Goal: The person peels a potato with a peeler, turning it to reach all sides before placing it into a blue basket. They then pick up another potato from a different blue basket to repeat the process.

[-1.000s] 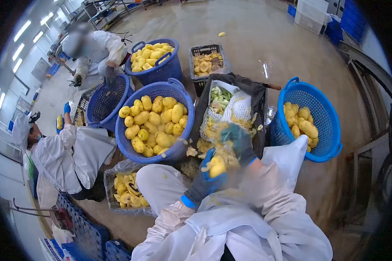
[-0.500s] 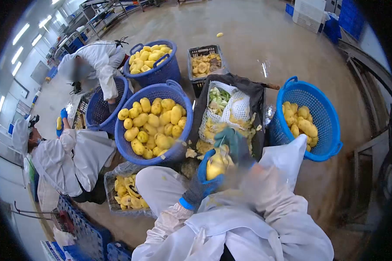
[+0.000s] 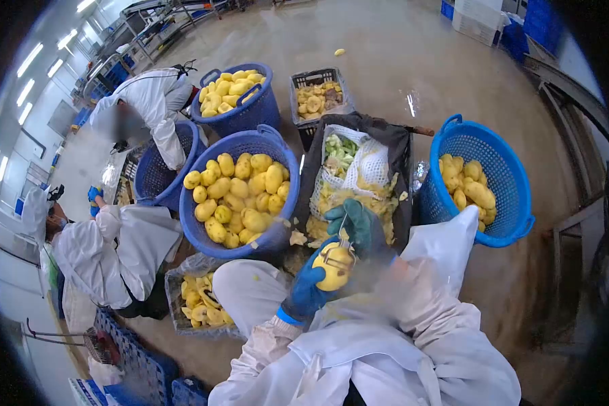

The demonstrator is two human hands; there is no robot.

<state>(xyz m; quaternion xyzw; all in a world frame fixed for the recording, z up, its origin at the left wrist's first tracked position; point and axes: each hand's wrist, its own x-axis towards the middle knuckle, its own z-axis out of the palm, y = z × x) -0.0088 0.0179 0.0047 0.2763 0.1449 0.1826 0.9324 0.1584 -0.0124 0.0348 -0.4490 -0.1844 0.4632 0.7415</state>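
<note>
My left hand [image 3: 306, 289], in a blue glove, is closed round a yellow mango-like fruit [image 3: 333, 272] in front of my lap. My right hand [image 3: 363, 227], gloved in green, grips a peeler [image 3: 349, 249] whose metal head lies against the fruit's upper side. Its handle is mostly hidden in my fingers. Just beyond my hands is a dark-lined crate [image 3: 400, 210] with pale peelings [image 3: 369, 196], green scraps and white foam netting. To the left stands a purple-blue basket [image 3: 287, 227] full of whole yellow fruit [image 3: 237, 196].
On the right, a blue basket [image 3: 504, 162] holds more yellow fruit. A lined crate [image 3: 176, 308] of cut pieces sits by my left knee. Another crate [image 3: 338, 111] of pieces and a basket [image 3: 240, 118] of peeled fruit stand farther off. Two co-workers in white sit at left.
My right hand has lifted slightly, and the peeler head now shows on the fruit. My left hand has turned the fruit a little. At far left, a co-worker's gloved hand has dropped.
</note>
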